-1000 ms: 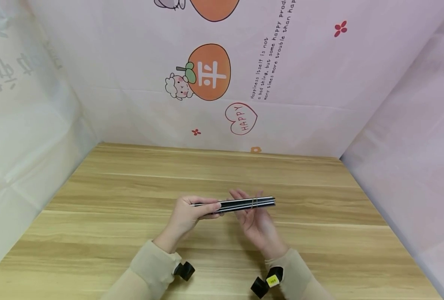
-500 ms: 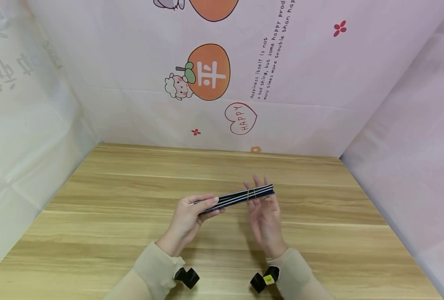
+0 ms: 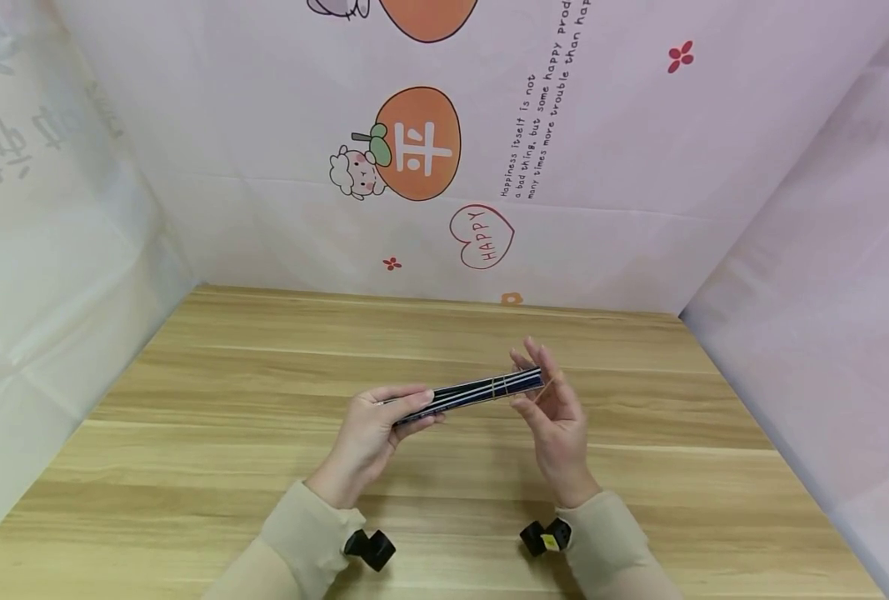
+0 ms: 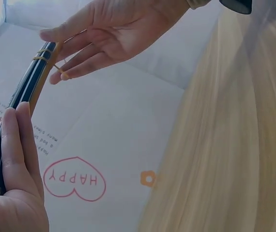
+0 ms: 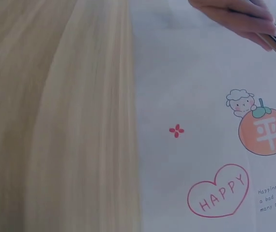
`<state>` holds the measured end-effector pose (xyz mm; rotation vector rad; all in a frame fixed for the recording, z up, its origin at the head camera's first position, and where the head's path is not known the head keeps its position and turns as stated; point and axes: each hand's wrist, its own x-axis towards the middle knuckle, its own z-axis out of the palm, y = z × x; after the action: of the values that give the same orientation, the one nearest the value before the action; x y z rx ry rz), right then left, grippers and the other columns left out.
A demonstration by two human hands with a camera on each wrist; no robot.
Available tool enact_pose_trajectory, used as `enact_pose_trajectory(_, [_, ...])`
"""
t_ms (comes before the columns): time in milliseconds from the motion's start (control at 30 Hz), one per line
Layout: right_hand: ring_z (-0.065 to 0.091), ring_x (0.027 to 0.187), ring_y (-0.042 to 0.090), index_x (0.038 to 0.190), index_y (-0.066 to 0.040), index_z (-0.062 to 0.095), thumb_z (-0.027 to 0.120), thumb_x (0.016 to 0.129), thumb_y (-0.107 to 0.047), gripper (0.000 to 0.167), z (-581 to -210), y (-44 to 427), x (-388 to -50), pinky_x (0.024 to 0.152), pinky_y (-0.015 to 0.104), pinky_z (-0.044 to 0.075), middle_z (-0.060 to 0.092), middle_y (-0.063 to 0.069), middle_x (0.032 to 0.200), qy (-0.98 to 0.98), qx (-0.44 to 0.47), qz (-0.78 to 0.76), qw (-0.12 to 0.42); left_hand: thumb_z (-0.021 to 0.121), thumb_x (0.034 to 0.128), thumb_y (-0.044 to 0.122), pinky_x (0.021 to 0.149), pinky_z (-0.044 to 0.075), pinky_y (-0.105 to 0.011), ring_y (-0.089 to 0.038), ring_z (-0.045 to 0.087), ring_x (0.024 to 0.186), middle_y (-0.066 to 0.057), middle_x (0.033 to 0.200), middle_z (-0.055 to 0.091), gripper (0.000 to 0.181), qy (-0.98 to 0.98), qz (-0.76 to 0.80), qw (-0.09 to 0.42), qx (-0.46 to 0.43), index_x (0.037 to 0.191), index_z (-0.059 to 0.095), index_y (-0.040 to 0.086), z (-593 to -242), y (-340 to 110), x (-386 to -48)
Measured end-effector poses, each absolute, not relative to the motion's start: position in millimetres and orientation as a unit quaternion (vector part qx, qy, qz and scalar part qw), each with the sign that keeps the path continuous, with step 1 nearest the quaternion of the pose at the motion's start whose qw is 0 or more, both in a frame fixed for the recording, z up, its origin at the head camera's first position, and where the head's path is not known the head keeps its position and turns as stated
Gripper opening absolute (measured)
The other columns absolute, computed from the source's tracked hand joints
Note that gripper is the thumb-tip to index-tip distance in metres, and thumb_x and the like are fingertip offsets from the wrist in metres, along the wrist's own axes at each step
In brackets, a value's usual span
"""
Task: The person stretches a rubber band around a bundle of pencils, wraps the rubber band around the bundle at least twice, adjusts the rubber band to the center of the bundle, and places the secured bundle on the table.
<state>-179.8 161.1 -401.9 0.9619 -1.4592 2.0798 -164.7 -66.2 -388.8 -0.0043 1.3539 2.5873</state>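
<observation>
A slim bundle of dark, flat pieces with white edges (image 3: 462, 395) is held above the table, tilted up towards its right end; what the pieces are cannot be told. My left hand (image 3: 365, 437) grips its left end, thumb on top and fingers beneath. A thin tan rubber band (image 3: 498, 387) wraps the bundle near the far end. One strand of it stretches out to my right hand (image 3: 561, 442), caught on thumb and fingers around that end. In the left wrist view the right fingers (image 4: 87, 63) spread beside the bundle's tip. The right wrist view shows the left fingers (image 5: 244, 19) on the bundle.
A wood-grain table (image 3: 264, 358) lies beneath both hands. Behind it hangs a pale printed cloth (image 3: 601, 233) with an orange fruit drawing (image 3: 422, 143), and more cloth (image 3: 54, 292) closes in the sides. Small black cameras sit at both wrists.
My right hand has moved up and right to the bundle's far end, and the band strand now stretches out from it. The bundle's right end has risen; my left hand keeps its grip.
</observation>
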Motion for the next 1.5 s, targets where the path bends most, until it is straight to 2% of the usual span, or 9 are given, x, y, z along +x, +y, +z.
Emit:
enact_pose_trajectory(167, [0.061,0.124,0.019,0.136,0.01,0.051,0.068,0.088,0.003,0.052,-398,167,-182,0.1,0.027,0.056,0.062,0.007,0.137,-0.561,0.375,0.71,0.203,0.07,0.0856,-0.006,0.08,0.064,-0.033,-0.025,0.075,0.075,-0.015,0.093,0.075,0.014,0.496,0.862,0.103,0.019,0.091,0.078,0.005,-384,-73,-165])
enact_pose_trajectory(300, [0.064,0.117,0.016,0.123,0.017,0.057,0.069,0.086,0.007,0.041,-395,171,-180,0.086,0.022,0.061,0.068,0.004,0.127,-0.605,0.367,0.685,0.172,0.073,0.084,-0.005,0.084,0.063,-0.039,-0.027,0.076,0.078,-0.018,0.095,0.075,0.018,0.532,0.84,0.104,0.029,0.102,0.073,-0.008,-381,-81,-167])
enact_pose_trajectory(567, [0.063,0.11,0.007,0.111,0.003,0.068,0.07,0.084,0.011,0.028,-394,172,-175,0.079,0.016,0.06,0.069,-0.006,0.115,-0.659,0.321,0.669,0.121,0.074,0.0831,-0.004,0.079,0.064,-0.038,-0.026,0.076,0.076,-0.017,0.095,0.075,0.03,0.586,0.803,0.097,0.048,0.109,0.066,-0.019,-375,-91,-170])
enact_pose_trajectory(867, [0.062,0.103,0.009,0.099,-0.01,0.071,0.067,0.084,0.013,0.028,-394,174,-175,0.08,0.015,0.057,0.066,-0.004,0.11,-0.647,0.31,0.689,0.098,0.074,0.0823,-0.004,0.078,0.064,-0.035,-0.026,0.076,0.076,-0.016,0.091,0.076,0.037,0.592,0.796,0.112,0.058,0.112,0.062,-0.022,-374,-91,-170])
enact_pose_trajectory(933, [0.062,0.104,0.01,0.101,-0.01,0.07,0.062,0.086,0.015,0.031,-393,175,-177,0.083,0.017,0.057,0.065,-0.003,0.111,-0.616,0.329,0.711,0.083,0.075,0.0826,-0.003,0.079,0.064,-0.034,-0.025,0.076,0.077,-0.016,0.093,0.076,0.039,0.593,0.794,0.116,0.064,0.113,0.061,-0.023,-374,-91,-169])
enact_pose_trajectory(1100, [0.064,0.106,0.013,0.107,-0.005,0.068,0.048,0.087,0.022,0.04,-390,179,-180,0.091,0.022,0.058,0.065,0.003,0.114,-0.538,0.353,0.764,0.048,0.075,0.0827,-0.002,0.077,0.064,-0.032,-0.023,0.076,0.079,-0.022,0.099,0.075,0.035,0.597,0.79,0.116,0.073,0.111,0.064,-0.02,-375,-94,-170])
enact_pose_trajectory(1200, [0.066,0.104,0.011,0.108,-0.005,0.07,0.058,0.087,0.018,0.034,-387,182,-179,0.085,0.019,0.059,0.067,0.0,0.113,-0.587,0.338,0.733,0.064,0.074,0.0826,-0.003,0.078,0.064,-0.032,-0.022,0.076,0.079,-0.02,0.098,0.075,0.033,0.598,0.789,0.116,0.08,0.11,0.065,-0.019,-375,-95,-171])
enact_pose_trajectory(1367, [0.065,0.097,0.011,0.106,0.004,0.072,0.068,0.084,0.014,0.025,-384,184,-177,0.072,0.017,0.059,0.068,0.0,0.112,-0.667,0.329,0.663,0.085,0.074,0.0823,-0.005,0.081,0.064,-0.034,-0.021,0.076,0.079,-0.017,0.096,0.076,0.036,0.598,0.789,0.113,0.085,0.111,0.062,-0.022,-375,-95,-172])
enact_pose_trajectory(1500, [0.067,0.096,0.009,0.103,0.008,0.072,0.073,0.081,0.011,0.022,-384,182,-175,0.073,0.019,0.061,0.072,-0.001,0.11,-0.694,0.31,0.645,0.083,0.075,0.0806,-0.005,0.082,0.064,-0.035,-0.02,0.075,0.079,-0.018,0.096,0.076,0.038,0.598,0.789,0.112,0.083,0.111,0.062,-0.023,-375,-93,-170])
